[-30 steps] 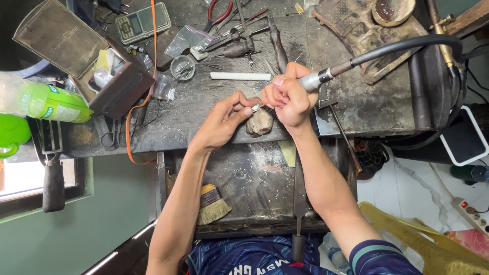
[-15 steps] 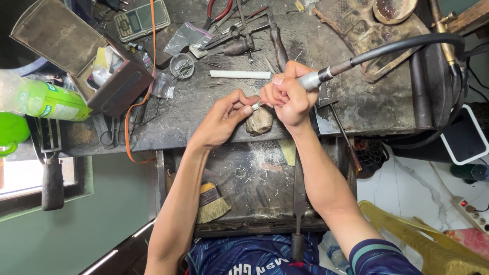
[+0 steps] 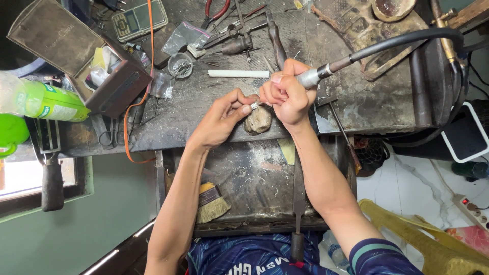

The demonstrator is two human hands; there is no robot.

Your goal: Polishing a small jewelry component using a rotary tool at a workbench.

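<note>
My left hand pinches a small silver ring between thumb and fingertips, just above a worn wooden bench pin. My right hand is closed around the metal handpiece of a rotary tool. Its black flexible shaft arcs away to the right. The tool's tip meets the ring and is hidden by my fingers. Both hands touch each other over the front edge of the dark workbench.
A white stick, pliers, a small scale, a round glass dish and an open box lie behind the hands. A green bottle is at the left. A brush and a file sit in the tray below.
</note>
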